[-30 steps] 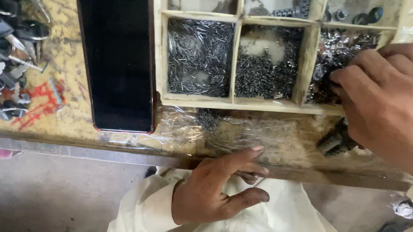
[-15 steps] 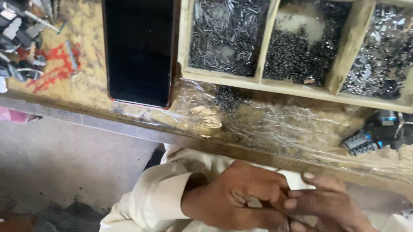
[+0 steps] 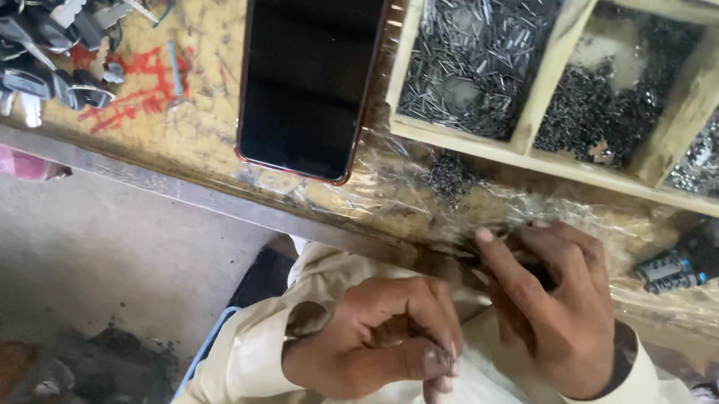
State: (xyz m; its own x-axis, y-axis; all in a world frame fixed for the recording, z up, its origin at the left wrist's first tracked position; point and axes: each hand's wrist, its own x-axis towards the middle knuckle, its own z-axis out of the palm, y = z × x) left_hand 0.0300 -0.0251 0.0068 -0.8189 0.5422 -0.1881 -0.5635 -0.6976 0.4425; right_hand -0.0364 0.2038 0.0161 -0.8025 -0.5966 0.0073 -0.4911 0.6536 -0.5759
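Small metal part pinched in my left fingers, right hand at the worktop edge.

My left hand (image 3: 374, 338) is curled in my lap, its fingers (image 3: 437, 356) clamped together on a tiny metal pin (image 3: 447, 355) at their tips. My right hand (image 3: 554, 310) lies just beside it, fingers closed over something dark I cannot make out. Beyond them: a wooden tray (image 3: 553, 72) showing three compartments of small metal bits, one black phone (image 3: 311, 63), a heap of keys (image 3: 33, 22) far left.
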